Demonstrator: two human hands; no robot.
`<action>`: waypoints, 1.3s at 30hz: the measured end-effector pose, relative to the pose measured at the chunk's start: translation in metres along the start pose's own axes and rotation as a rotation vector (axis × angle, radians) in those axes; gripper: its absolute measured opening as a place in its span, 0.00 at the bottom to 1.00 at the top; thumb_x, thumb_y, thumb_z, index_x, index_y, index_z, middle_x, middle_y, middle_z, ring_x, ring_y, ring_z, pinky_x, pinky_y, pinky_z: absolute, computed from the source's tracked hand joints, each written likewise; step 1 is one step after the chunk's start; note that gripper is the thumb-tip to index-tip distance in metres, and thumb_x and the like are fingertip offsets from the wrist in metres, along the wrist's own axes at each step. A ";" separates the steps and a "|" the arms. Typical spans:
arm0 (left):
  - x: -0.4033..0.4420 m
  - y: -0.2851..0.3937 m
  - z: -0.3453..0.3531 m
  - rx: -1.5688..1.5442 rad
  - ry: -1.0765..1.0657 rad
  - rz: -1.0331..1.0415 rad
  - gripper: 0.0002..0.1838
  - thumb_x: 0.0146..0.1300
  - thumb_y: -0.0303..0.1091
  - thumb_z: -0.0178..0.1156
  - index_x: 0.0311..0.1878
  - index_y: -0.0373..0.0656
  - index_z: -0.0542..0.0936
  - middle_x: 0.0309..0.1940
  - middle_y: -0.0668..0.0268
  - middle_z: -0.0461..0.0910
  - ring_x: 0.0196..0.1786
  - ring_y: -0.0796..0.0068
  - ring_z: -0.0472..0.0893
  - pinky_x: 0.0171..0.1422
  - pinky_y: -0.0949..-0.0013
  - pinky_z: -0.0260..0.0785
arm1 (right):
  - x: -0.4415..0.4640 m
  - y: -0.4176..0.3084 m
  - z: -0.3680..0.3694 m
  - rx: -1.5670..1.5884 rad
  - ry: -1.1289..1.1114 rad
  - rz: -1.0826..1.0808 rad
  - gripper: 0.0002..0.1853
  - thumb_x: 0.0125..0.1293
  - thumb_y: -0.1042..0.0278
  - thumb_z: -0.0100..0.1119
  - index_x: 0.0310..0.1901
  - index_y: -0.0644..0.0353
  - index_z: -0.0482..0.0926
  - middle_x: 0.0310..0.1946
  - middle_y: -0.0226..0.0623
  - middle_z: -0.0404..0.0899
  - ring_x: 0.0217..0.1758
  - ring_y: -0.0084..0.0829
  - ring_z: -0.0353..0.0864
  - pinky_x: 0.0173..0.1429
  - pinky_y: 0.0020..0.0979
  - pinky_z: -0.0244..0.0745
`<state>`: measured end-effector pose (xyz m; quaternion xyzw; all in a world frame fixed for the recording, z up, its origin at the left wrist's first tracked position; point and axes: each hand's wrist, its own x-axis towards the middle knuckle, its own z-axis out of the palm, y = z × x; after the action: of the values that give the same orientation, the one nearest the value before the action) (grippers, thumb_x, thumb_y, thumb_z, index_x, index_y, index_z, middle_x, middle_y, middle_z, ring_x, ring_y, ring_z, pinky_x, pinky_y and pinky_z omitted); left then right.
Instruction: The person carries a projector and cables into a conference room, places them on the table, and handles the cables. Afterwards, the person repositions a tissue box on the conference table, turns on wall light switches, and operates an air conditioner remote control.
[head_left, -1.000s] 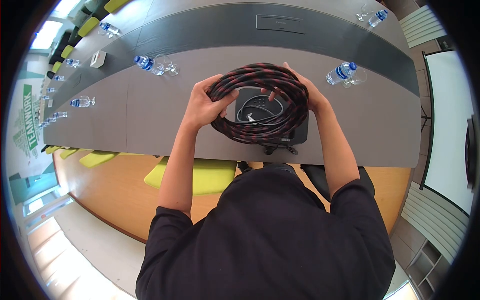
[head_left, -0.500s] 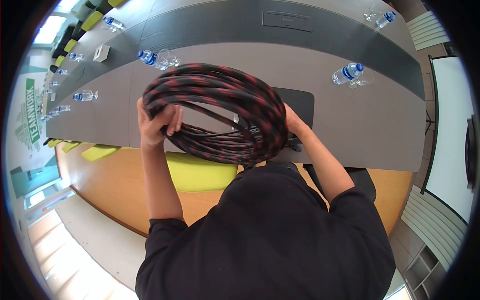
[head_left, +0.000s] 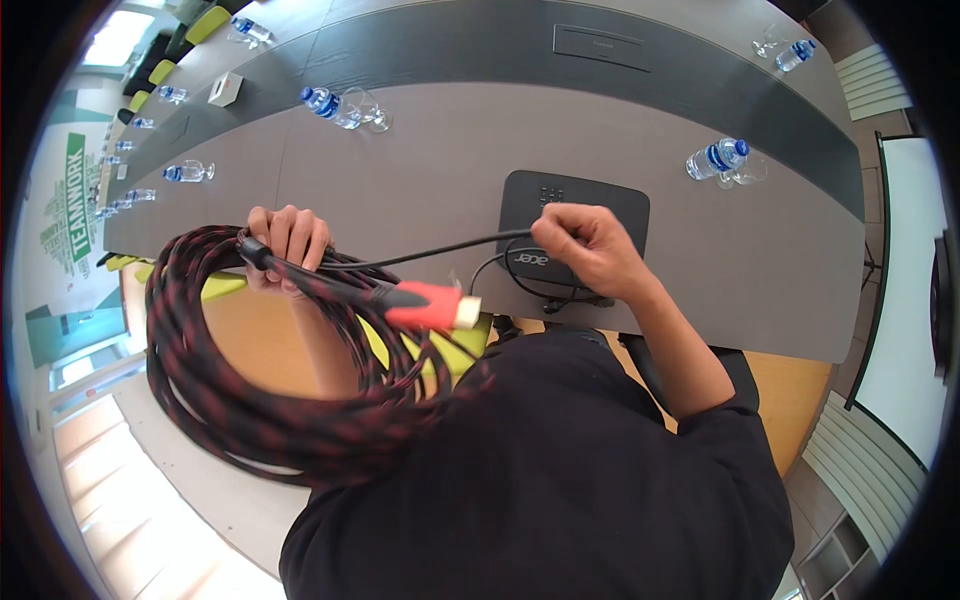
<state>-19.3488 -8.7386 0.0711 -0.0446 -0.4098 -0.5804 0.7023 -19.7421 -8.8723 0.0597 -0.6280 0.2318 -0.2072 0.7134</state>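
My left hand (head_left: 290,240) is closed around the top of a thick coil of black and red braided HDMI cable (head_left: 250,430), which hangs tilted in front of my body, its lower part blurred. A red and black HDMI plug (head_left: 425,304) with a gold tip sticks out to the right of the coil. My right hand (head_left: 595,250) pinches a thin black cable (head_left: 430,249), stretched between both hands. Just behind and beneath that hand, an Acer projector (head_left: 520,200) lies on the table, partly hidden. Black cords (head_left: 552,304) loop at its near edge.
The long grey table (head_left: 420,150) bears water bottles (head_left: 718,159) and glasses (head_left: 376,115), plus a white box (head_left: 226,90). Yellow-green chairs (head_left: 470,345) stand along its near side. A white screen (head_left: 915,270) is at the right.
The coil has swung left and down, now hanging from my left hand alone. My right hand has left the coil and grips the thin cable. The red plug and the projector have come into clear view.
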 end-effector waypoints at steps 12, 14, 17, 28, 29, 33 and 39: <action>-0.013 -0.041 0.037 0.586 0.575 0.065 0.10 0.90 0.37 0.57 0.62 0.42 0.75 0.60 0.41 0.87 0.51 0.43 0.94 0.41 0.57 0.93 | 0.001 -0.025 -0.046 0.310 0.410 -0.202 0.17 0.92 0.61 0.60 0.38 0.55 0.79 0.25 0.16 0.57 0.26 0.14 0.51 0.33 0.29 0.49; -0.007 -0.048 0.046 0.648 0.688 0.057 0.11 0.89 0.36 0.58 0.64 0.41 0.75 0.65 0.34 0.85 0.45 0.48 0.94 0.35 0.63 0.89 | -0.002 -0.026 -0.061 0.360 0.427 -0.239 0.15 0.91 0.62 0.61 0.41 0.58 0.84 0.25 0.16 0.61 0.26 0.13 0.55 0.33 0.27 0.52; -0.008 -0.050 0.045 0.797 0.740 0.013 0.14 0.88 0.34 0.60 0.68 0.40 0.78 0.63 0.30 0.86 0.30 0.66 0.87 0.31 0.68 0.79 | -0.007 -0.038 -0.069 0.270 0.457 -0.275 0.17 0.92 0.62 0.60 0.37 0.56 0.80 0.24 0.16 0.56 0.26 0.14 0.51 0.33 0.29 0.49; 0.004 -0.037 0.059 0.942 0.612 -0.183 0.14 0.84 0.24 0.63 0.68 0.35 0.84 0.24 0.69 0.71 0.21 0.76 0.70 0.31 0.66 0.65 | -0.035 -0.100 -0.087 0.297 0.537 -0.449 0.22 0.93 0.61 0.56 0.33 0.50 0.67 0.25 0.18 0.49 0.26 0.16 0.45 0.33 0.31 0.45; 0.003 -0.030 0.057 0.927 0.617 -0.190 0.13 0.83 0.23 0.64 0.66 0.36 0.84 0.23 0.70 0.69 0.21 0.76 0.70 0.31 0.66 0.66 | -0.041 -0.110 -0.090 0.317 0.557 -0.473 0.22 0.93 0.60 0.56 0.33 0.49 0.66 0.25 0.18 0.49 0.25 0.16 0.44 0.33 0.31 0.45; 0.004 -0.020 0.051 0.921 0.630 -0.176 0.05 0.81 0.25 0.69 0.55 0.40 0.85 0.23 0.72 0.65 0.21 0.76 0.71 0.31 0.67 0.65 | -0.075 -0.141 -0.112 0.375 0.491 -0.604 0.24 0.91 0.55 0.57 0.31 0.47 0.63 0.22 0.18 0.52 0.23 0.17 0.43 0.32 0.30 0.44; -0.027 0.018 0.003 0.923 0.635 -0.201 0.05 0.81 0.27 0.70 0.53 0.42 0.83 0.35 0.70 0.77 0.22 0.76 0.72 0.30 0.64 0.67 | -0.127 -0.181 -0.139 0.391 0.345 -0.750 0.24 0.89 0.59 0.56 0.28 0.45 0.61 0.21 0.19 0.52 0.22 0.18 0.41 0.32 0.29 0.43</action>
<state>-19.3344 -8.7104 0.0637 0.4828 -0.3919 -0.3903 0.6790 -19.9276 -8.9321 0.2338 -0.4781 0.0606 -0.5927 0.6453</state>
